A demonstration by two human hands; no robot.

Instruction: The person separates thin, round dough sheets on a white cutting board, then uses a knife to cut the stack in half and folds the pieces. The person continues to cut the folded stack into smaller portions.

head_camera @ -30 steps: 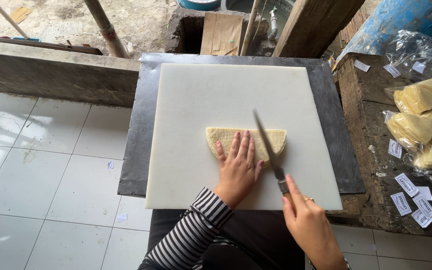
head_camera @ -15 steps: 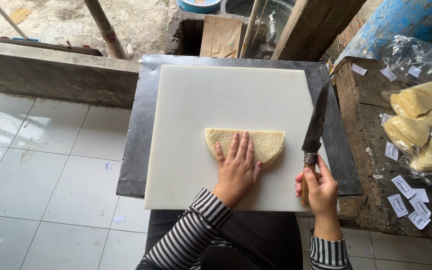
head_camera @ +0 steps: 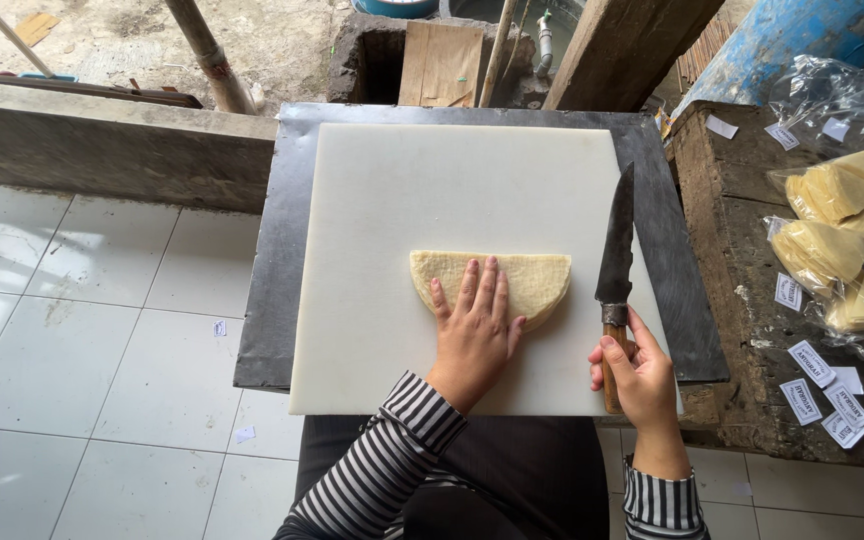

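White cutting board (head_camera: 402, 190) bears one folded flatbread (head_camera: 532, 275), one knife (head_camera: 615, 265).

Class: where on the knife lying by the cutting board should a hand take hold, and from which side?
Grip the knife by its wooden handle, coming from the near edge of the board; the blade points away, and the right hand holds it there.

Layout at the cutting station

A folded flatbread (head_camera: 522, 280) lay on the cutting board (head_camera: 432, 190), under the left hand (head_camera: 474, 335); the knife (head_camera: 614, 265), in the right hand (head_camera: 637, 375), stood just right of it; bagged stacks (head_camera: 842, 240) sat further right.
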